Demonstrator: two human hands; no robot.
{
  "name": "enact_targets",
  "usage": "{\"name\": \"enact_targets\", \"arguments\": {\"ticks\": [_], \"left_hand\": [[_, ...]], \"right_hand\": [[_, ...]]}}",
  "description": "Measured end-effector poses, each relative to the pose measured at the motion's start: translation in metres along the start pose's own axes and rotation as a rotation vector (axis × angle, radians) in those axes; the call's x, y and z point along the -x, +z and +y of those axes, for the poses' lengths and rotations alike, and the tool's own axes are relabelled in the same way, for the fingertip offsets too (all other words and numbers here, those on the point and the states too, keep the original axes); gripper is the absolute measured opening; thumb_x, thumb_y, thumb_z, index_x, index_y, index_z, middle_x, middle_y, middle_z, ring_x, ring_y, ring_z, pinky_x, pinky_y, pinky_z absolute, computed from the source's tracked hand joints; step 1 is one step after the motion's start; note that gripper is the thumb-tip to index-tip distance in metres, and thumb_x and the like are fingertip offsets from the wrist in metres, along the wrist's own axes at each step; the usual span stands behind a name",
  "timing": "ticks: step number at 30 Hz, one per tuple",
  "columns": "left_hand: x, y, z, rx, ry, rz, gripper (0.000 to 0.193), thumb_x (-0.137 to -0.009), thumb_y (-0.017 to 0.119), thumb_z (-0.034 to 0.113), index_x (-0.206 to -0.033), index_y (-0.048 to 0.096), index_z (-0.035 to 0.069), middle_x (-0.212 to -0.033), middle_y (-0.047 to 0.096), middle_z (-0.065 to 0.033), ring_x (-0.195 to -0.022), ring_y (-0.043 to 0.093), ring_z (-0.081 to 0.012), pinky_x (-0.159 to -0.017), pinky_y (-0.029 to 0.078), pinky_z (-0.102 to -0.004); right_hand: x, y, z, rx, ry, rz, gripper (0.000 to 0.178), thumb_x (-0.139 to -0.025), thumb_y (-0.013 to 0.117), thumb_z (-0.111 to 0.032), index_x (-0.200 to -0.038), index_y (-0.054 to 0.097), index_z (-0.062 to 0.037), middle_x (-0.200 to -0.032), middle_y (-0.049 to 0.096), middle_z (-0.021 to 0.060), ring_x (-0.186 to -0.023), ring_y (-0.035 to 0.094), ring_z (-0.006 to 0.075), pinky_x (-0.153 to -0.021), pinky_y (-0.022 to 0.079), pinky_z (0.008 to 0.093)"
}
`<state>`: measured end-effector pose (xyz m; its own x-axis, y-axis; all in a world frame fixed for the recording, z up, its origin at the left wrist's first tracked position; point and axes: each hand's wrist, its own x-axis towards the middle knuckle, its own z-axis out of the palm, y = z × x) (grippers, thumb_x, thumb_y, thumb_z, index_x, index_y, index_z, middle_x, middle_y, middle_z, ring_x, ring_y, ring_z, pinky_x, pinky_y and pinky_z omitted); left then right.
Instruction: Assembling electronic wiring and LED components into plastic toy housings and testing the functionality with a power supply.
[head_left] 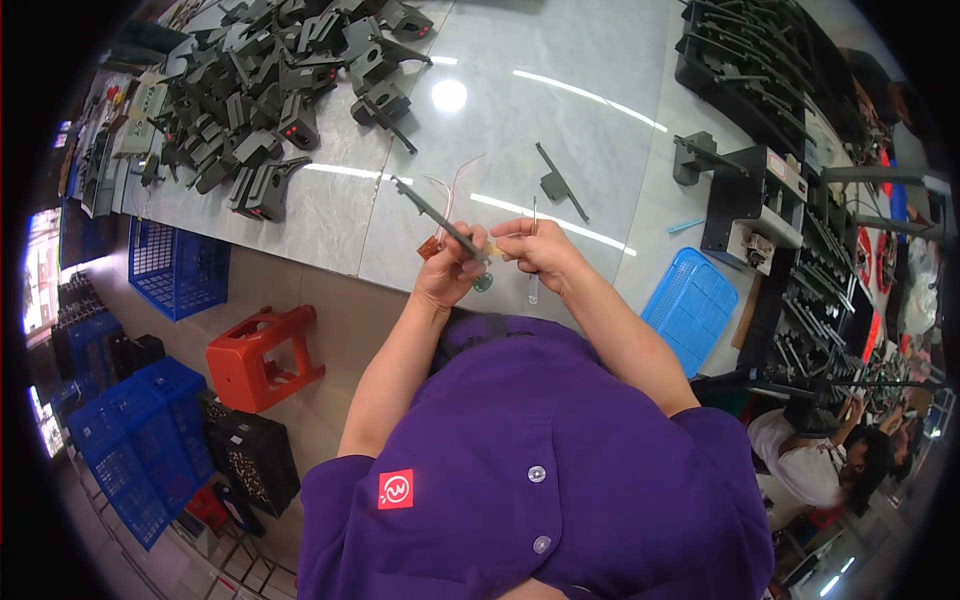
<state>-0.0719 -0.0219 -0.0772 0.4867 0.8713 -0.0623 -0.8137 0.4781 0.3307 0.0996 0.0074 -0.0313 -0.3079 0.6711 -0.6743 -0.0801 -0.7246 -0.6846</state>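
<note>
My left hand [448, 274] is closed around a long dark grey plastic part [425, 208], which slants up and away to the left. Thin pale and reddish wires [452, 192] rise beside it, and an orange-brown piece [429, 247] shows at the fingers. Below that hand hangs a small round greenish piece [483, 283]. My right hand [548, 250] holds a screwdriver [533, 292] with a clear handle, its thin shaft pointing away from me. Its fingertips pinch close to a small yellowish piece [491, 247] between the hands; which hand bears that piece I cannot tell.
On the grey table [560, 110], a heap of dark housings [270, 100] lies far left and another long part [562, 182] ahead. At right stand a blue basket [692, 310], a machine [755, 215] and black trays [745, 60]. A red stool [262, 358] is lower left. People sit right.
</note>
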Motion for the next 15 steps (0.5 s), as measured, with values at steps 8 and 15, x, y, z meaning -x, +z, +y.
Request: {"name": "enact_targets", "arguments": {"ticks": [8, 15], "left_hand": [[-0.023, 0.045, 0.034, -0.53, -0.244, 0.489, 0.015, -0.081, 0.061, 0.022, -0.078, 0.055, 0.009, -0.068, 0.046, 0.0029, -0.049, 0.033, -0.0024, -0.041, 0.022, -0.0166], [-0.044, 0.031, -0.007, -0.771, -0.475, 0.736, 0.024, -0.076, 0.068, 0.027, -0.066, 0.053, 0.011, -0.058, 0.041, 0.0052, -0.045, 0.036, -0.0039, -0.037, 0.022, -0.0187]], "right_hand": [[-0.019, -0.038, 0.016, 0.827, -0.68, 0.721, 0.035, -0.067, 0.062, 0.0, -0.1, 0.053, -0.0027, -0.089, 0.055, 0.0153, -0.077, 0.058, 0.0315, -0.067, 0.047, 0.0394], [-0.046, -0.075, 0.036, 1.06, -0.373, 0.833, 0.025, -0.064, 0.06, -0.001, -0.087, 0.052, 0.0034, -0.075, 0.057, 0.0242, -0.075, 0.058, 0.0384, -0.066, 0.048, 0.0428]]}}
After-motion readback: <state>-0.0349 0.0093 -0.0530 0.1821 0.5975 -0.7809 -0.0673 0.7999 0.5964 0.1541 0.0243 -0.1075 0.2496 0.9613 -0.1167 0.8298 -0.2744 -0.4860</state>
